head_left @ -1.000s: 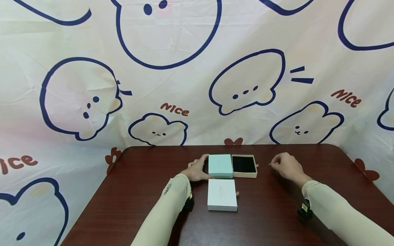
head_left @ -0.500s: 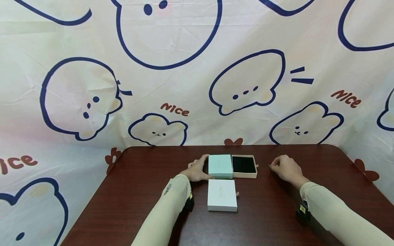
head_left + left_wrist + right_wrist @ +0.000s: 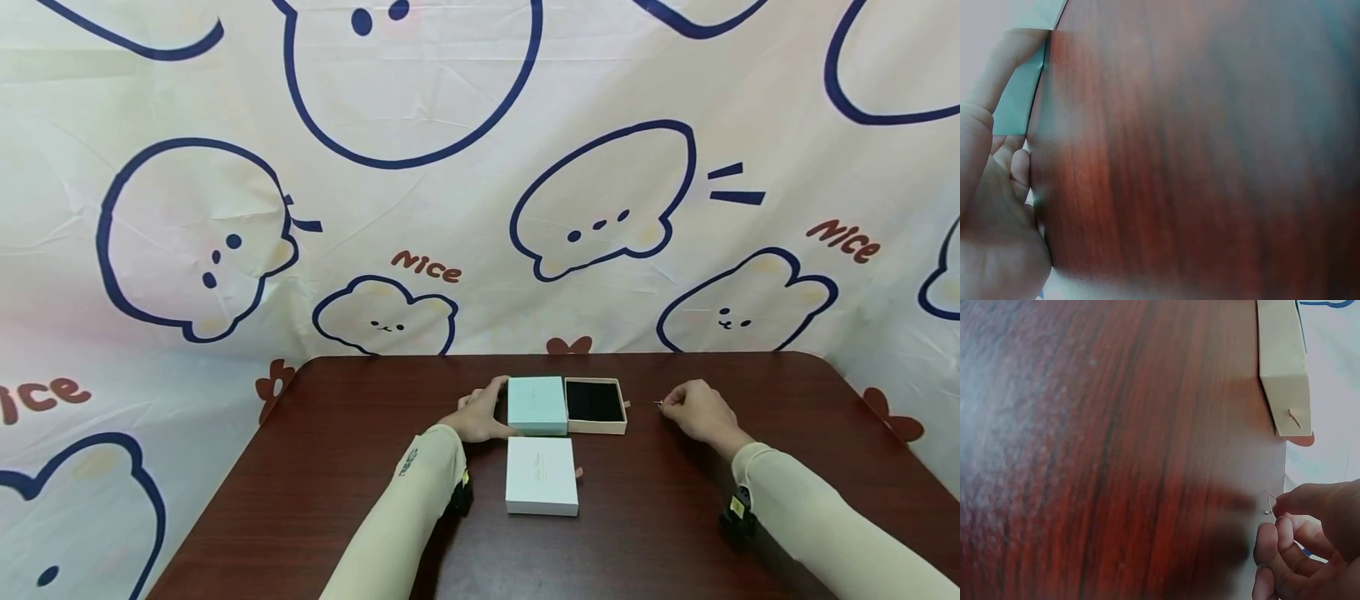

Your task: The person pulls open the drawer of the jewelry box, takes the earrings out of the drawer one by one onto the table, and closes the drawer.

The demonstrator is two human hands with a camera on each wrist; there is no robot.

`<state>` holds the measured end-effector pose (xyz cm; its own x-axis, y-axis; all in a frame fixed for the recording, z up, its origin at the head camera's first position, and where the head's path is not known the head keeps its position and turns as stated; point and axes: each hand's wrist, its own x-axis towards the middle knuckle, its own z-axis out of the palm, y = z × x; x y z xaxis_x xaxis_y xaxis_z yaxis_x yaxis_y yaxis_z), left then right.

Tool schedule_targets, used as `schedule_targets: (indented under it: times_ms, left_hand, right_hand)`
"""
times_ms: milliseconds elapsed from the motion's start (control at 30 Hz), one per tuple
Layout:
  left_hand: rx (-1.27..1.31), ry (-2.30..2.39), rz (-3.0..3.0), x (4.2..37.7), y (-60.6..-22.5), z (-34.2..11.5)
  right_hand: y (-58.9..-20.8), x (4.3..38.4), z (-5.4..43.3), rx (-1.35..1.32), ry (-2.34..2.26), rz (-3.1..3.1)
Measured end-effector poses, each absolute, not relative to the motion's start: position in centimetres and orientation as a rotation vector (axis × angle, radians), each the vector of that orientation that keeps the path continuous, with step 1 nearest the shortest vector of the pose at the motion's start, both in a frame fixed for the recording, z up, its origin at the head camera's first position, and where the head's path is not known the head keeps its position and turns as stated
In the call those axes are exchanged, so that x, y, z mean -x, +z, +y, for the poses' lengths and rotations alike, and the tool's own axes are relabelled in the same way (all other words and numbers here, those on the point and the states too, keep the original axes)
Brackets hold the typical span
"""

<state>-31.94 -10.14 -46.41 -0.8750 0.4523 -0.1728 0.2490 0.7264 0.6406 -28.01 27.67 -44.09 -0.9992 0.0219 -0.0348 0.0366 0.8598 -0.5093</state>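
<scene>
In the head view my left hand grips the left side of a teal box sleeve, thumb at its near edge and fingers toward its far side. The left wrist view shows the thumb against the teal side. Protruding from the sleeve's right is a cream drawer with a black pad inside and a ribbon tab. To its right, my right hand pinches a tiny wire-like piece of jewellery between thumb and fingertip, above the table. It has a thin stem and a small bead; its exact kind is unclear.
A white box with a ribbon tab on its right lies just in front of the teal one. Both are on a dark brown wooden table. A printed cloth hangs behind the table.
My right hand has shifted slightly toward me and turned a little, with the tiny piece still between its fingertips. The left hand and the boxes have stayed put.
</scene>
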Motion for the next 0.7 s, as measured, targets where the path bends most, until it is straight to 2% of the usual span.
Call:
schedule_targets:
  times_ms: [700]
  left_hand:
    - [-0.542, 0.873, 2.626, 31.66, -46.03, -10.08]
  right_hand:
    - [-44.71, 28.30, 28.04, -0.090, -0.916, 2.919]
